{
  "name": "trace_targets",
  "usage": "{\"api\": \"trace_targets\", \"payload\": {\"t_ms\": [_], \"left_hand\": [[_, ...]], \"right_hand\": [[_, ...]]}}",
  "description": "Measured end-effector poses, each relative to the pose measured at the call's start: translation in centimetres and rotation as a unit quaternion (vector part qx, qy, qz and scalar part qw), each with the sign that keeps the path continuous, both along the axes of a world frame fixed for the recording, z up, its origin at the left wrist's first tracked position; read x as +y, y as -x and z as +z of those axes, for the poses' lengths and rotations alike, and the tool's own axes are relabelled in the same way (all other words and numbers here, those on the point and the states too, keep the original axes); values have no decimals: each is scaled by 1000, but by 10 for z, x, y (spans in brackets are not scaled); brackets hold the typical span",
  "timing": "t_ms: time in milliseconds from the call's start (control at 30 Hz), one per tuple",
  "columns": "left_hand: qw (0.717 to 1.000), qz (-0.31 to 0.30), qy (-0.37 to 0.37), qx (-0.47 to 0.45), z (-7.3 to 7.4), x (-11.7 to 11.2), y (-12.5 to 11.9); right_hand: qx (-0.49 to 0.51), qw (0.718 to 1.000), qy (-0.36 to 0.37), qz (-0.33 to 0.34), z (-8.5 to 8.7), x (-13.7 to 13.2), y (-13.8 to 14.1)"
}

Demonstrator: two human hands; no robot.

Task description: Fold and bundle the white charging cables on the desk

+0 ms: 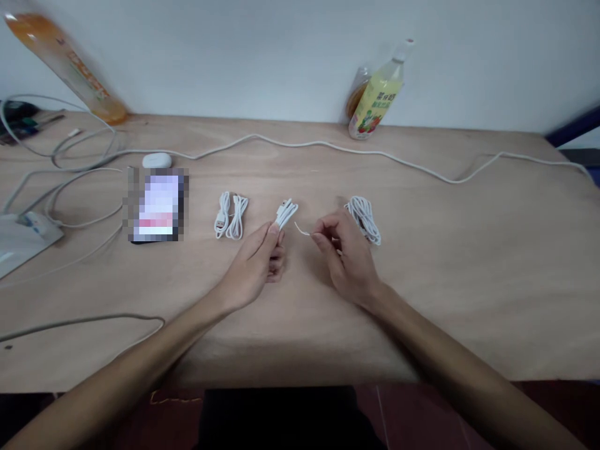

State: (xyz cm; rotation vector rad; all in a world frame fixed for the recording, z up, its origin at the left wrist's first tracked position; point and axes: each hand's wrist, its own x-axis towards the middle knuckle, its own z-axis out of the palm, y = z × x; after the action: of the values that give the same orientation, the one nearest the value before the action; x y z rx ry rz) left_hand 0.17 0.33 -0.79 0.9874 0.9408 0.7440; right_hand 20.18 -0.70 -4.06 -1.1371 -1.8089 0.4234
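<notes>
My left hand is closed around a small folded bundle of white cable, held just above the wooden table. My right hand pinches a thin white twist tie between thumb and forefinger, a little to the right of that bundle. A tied white cable coil lies on the table left of my left hand. Another loose white cable coil lies just behind my right hand.
A phone lies left of the coils, with a white earbud case behind it. A long white cord runs across the back of the table. Two drink bottles stand by the wall. A power strip and tangled cords fill the left side.
</notes>
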Motion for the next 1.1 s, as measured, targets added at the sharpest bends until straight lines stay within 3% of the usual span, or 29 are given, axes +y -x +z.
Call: {"api": "trace_targets", "payload": {"t_ms": [133, 367, 800, 1100], "left_hand": [[1000, -1, 10, -22, -1, 1, -1], [998, -38, 35, -42, -1, -4, -2], [993, -89, 67, -45, 4, -9, -3], [993, -93, 61, -40, 5, -12, -4]], "right_hand": [[63, 998, 9, 29, 6, -7, 6], [71, 997, 26, 19, 4, -6, 7], [6, 999, -34, 20, 3, -6, 5], [-24, 996, -82, -25, 1, -9, 10]]}}
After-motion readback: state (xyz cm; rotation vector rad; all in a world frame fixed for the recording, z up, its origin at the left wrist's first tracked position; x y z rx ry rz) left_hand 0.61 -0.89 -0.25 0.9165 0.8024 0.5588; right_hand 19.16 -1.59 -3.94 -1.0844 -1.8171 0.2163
